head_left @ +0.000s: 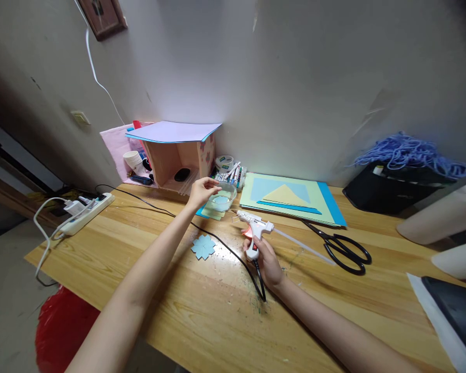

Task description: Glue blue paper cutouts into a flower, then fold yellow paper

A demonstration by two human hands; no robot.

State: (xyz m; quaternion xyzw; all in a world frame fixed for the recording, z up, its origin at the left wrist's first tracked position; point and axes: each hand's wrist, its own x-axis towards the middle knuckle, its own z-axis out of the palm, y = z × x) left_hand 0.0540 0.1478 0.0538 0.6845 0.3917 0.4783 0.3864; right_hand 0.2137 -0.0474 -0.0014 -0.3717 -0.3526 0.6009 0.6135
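My right hand (267, 261) is wrapped around the handle of a white hot glue gun (256, 226), whose nozzle points to the upper left. A long clear glue stick (305, 246) juts from the gun's back end. My left hand (204, 191) hovers at the near left side of a clear plastic bowl (225, 199), fingers bent together in a pinch; anything between them is too small to make out. Light blue paper shows in the bowl. On the table to the left of the gun lies a light blue paper flower (203, 247) with several notched petals.
Behind the bowl stands a cardboard box house (174, 160) with a lilac roof, beside several markers (236, 173). Coloured paper sheets (295, 204) and black scissors (339, 248) lie to the right. The gun's black cord (225, 243) crosses the table toward a power strip (87, 215).
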